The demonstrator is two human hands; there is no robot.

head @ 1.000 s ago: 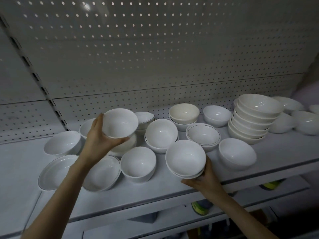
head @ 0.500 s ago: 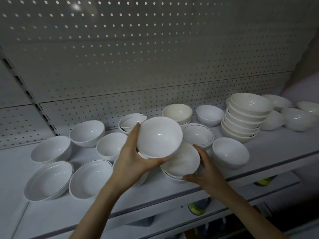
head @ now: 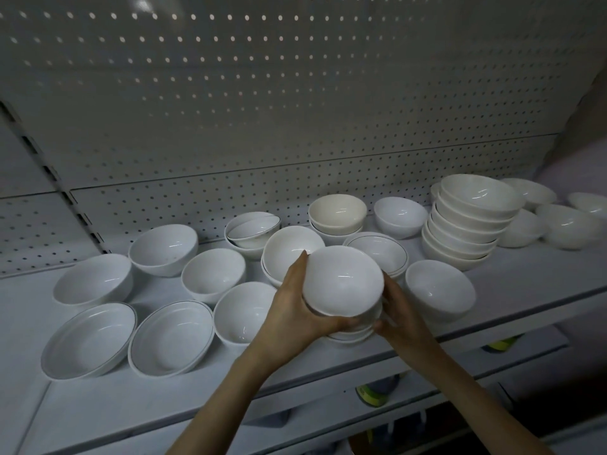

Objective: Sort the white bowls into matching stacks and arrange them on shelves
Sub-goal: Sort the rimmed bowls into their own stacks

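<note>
Head view: a white bowl is clasped by the left hand onto a matching stack at the shelf's front edge, which is steadied, apparently, by the right hand's curled fingers.

glossy ceramic bowls, matt perforated metal backboard.

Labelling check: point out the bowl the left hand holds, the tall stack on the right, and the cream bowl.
held bowl (head: 345, 284): head view, on its inner wall.
tall stack (head: 460, 239): head view, on a middle bowl's outer side.
cream bowl (head: 336, 210): head view, on its inside.
</note>
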